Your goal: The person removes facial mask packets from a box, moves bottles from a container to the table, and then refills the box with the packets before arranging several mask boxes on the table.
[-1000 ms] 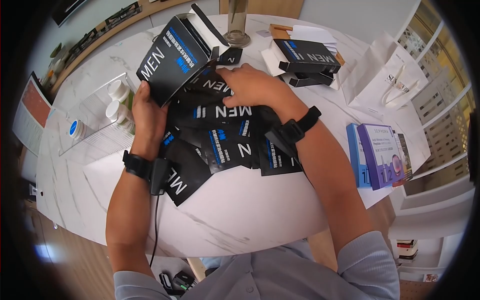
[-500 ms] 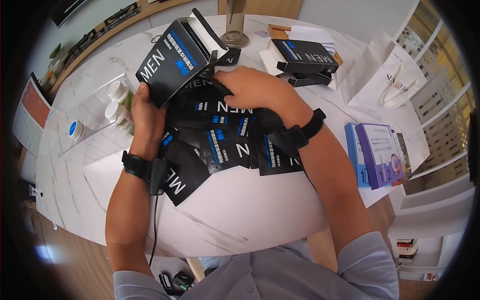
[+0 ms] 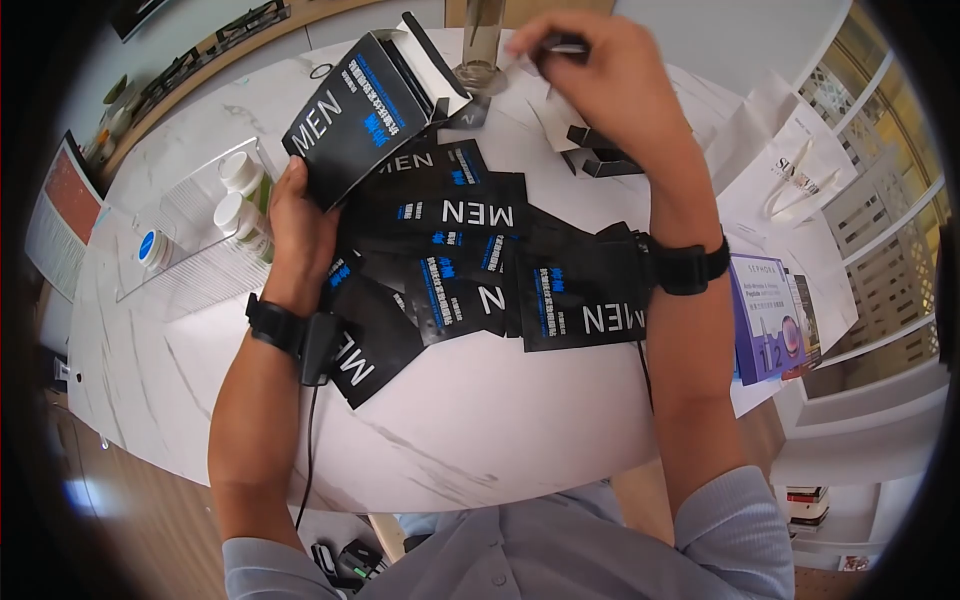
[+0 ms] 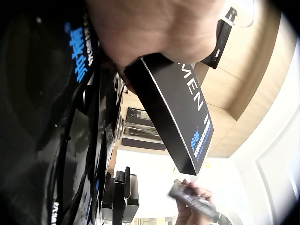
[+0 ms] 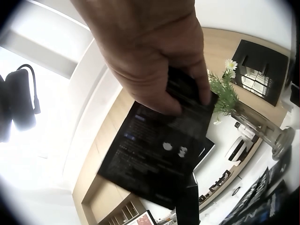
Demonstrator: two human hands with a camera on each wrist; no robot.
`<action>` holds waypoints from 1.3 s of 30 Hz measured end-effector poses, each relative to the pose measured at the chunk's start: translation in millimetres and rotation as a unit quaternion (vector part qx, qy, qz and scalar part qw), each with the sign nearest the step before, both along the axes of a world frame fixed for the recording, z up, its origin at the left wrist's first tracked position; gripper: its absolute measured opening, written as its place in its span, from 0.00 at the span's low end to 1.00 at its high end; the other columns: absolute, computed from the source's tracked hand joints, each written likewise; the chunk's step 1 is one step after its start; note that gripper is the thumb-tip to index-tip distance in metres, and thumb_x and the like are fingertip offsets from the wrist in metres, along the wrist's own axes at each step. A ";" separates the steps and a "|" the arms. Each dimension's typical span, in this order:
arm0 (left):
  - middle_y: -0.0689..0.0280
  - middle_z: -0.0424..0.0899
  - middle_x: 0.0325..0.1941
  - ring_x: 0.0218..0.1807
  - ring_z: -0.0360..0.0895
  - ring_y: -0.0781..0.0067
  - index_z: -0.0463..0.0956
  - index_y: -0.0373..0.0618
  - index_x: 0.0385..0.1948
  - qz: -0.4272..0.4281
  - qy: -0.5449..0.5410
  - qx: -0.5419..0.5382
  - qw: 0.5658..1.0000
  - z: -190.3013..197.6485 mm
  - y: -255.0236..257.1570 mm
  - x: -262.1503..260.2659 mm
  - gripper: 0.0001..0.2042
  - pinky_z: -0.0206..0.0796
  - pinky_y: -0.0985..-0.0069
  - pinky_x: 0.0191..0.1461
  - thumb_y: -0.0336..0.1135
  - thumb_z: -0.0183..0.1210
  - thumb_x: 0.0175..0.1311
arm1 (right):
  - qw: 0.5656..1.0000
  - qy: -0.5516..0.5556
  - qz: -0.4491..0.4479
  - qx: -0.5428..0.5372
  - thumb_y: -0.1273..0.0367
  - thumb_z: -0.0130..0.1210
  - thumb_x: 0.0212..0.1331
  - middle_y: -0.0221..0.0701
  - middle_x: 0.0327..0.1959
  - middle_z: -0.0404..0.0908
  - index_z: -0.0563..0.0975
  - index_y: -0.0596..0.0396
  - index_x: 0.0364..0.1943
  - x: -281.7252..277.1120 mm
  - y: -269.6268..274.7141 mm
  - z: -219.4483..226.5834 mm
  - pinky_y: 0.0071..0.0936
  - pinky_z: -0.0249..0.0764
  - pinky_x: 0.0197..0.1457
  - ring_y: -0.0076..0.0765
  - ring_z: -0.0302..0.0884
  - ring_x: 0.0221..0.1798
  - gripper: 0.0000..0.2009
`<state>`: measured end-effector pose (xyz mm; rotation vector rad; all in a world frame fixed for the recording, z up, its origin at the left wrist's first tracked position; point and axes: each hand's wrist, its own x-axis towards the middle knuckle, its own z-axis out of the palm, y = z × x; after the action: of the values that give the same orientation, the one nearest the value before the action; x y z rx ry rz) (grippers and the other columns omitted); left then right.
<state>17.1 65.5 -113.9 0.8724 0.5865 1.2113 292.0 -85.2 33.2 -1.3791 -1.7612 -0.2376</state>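
My left hand grips the lower corner of a black MEN box, which is tilted up with its white-lined flap open at the top right. In the right wrist view my right hand pinches a flat black sachet between thumb and fingers. The head view has the right hand raised to the right of the box, apart from it, with the sachet seen nearly edge-on. Black MEN sachets lie overlapping on the table between the forearms.
A glass vase stands behind the box. At left is a clear tray with white-lidded jars. Black boxes lie under the right hand; a white paper bag and a purple box stand at right on the marble table.
My right hand has lifted off the sachet pile and moved up and right with a sachet. The left hand and its box have shifted only slightly.
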 end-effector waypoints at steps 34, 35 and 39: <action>0.62 0.80 0.62 0.63 0.77 0.65 0.72 0.41 0.61 -0.008 0.005 -0.009 1.000 3.2 -2.5 0.7 0.19 0.65 0.53 0.69 0.45 0.44 0.83 | 0.909 -0.161 0.029 0.383 0.85 0.61 0.43 0.37 0.41 0.84 0.86 0.58 0.37 -18.3 13.0 1.3 0.37 0.81 0.52 0.49 0.84 0.51 0.15; 0.62 0.80 0.62 0.63 0.77 0.64 0.72 0.41 0.61 -0.010 0.001 -0.009 1.000 2.9 -2.3 0.7 0.19 0.66 0.54 0.69 0.45 0.44 0.83 | 0.907 -0.163 0.031 0.388 0.85 0.62 0.43 0.37 0.41 0.84 0.86 0.57 0.37 -17.8 14.0 1.1 0.36 0.81 0.52 0.49 0.84 0.51 0.15; 0.60 0.80 0.62 0.61 0.78 0.64 0.72 0.40 0.61 -0.020 -0.007 -0.007 1.000 5.9 -5.8 1.6 0.20 0.68 0.56 0.68 0.45 0.43 0.83 | 0.902 -0.163 0.041 0.399 0.84 0.64 0.43 0.36 0.41 0.84 0.86 0.57 0.36 -19.4 13.8 1.1 0.36 0.80 0.52 0.48 0.84 0.51 0.14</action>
<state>18.7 59.7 -108.0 0.8595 0.5633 1.1753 272.7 -71.4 34.3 -0.6831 -1.6745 -1.0654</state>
